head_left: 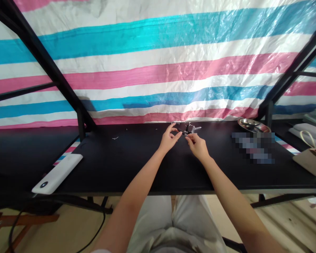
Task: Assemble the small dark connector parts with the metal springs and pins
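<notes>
Near the far edge of the black table (126, 158), both of my hands are at a slim dark object (184, 133), too small to name. My left hand (170, 137) has its thumb and fingers around the object's left end. The right end is pinched between the thumb and fingers of my right hand (198, 146). Just behind my right fingers lies a small cluster of metal and grey pieces (196, 129), which look like keys, with a black piece beside them. Small dark bits (177, 123) show behind my left fingertips.
A white power bank (58, 174) lies at the table's left end. On the right are a round metal dish (254, 125) and a blurred-out item (254, 147). Further right is a beige pouch (312, 162). A thin wire scrap (115, 138) lies left of my hands. Striped sheeting hangs behind.
</notes>
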Demonstrator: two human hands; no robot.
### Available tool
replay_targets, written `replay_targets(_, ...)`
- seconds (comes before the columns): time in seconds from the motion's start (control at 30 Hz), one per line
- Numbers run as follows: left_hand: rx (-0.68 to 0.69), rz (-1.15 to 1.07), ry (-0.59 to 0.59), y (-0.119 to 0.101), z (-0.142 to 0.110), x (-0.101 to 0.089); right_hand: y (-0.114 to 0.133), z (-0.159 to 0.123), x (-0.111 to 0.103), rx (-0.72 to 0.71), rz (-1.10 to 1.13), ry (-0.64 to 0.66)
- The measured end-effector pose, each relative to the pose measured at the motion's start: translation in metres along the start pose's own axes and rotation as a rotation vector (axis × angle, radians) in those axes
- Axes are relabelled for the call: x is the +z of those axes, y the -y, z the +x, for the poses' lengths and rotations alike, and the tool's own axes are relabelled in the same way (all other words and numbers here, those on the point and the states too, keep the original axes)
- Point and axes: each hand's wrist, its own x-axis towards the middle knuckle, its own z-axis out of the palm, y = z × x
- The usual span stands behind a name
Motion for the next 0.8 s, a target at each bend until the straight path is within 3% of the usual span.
replay_targets(0.2, 0.105, 0.145, 0.046, -0.001, -0.016, -0.021, 0.003, -0.001, 0.002, -0.001, -0.014, 0.018)
replay_targets(0.57, 0.196, 0.251, 0.075, -0.004, -0.030, -0.013, 0.004, -0.002, 0.005, -0.002, 0.033, 0.055)
replay_targets(0.8, 0.035, 0.136, -0.073, -0.003, -0.029, -0.007, 0.006, -0.004, 0.008, -0.023, 0.106, 0.112)
